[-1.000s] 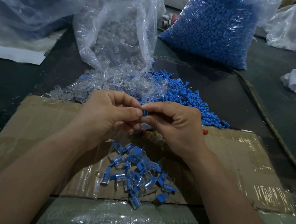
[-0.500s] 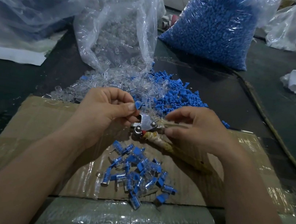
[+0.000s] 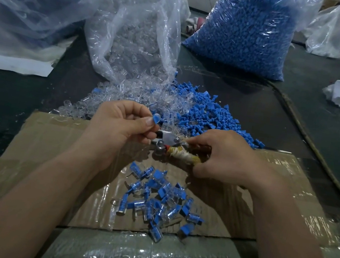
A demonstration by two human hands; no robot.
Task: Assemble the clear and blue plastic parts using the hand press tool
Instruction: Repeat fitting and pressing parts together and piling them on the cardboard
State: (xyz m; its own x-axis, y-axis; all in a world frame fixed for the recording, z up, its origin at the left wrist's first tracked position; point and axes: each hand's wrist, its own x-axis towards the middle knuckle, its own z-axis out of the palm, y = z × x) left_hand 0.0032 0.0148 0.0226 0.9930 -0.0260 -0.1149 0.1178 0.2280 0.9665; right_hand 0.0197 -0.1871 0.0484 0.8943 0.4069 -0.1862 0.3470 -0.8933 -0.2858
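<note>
Assembled parts (image 3: pixel 158 198) on cardboard sheet (image 3: pixel 50 155), hand press tool (image 3: pixel 169 142) behind them, loose parts heap (image 3: pixel 168 104) beyond, open bag (image 3: pixel 134 35) and full bag (image 3: pixel 245 29) farther back

My left hand (image 3: pixel 121 126) is curled, thumb and forefinger pinching a blue part (image 3: pixel 156 118) — my right hand (image 3: pixel 226 157) lies knuckles-up, fingers wrapped round the hand press tool (image 3: pixel 179 155). Both forearms reach in from below.
</note>
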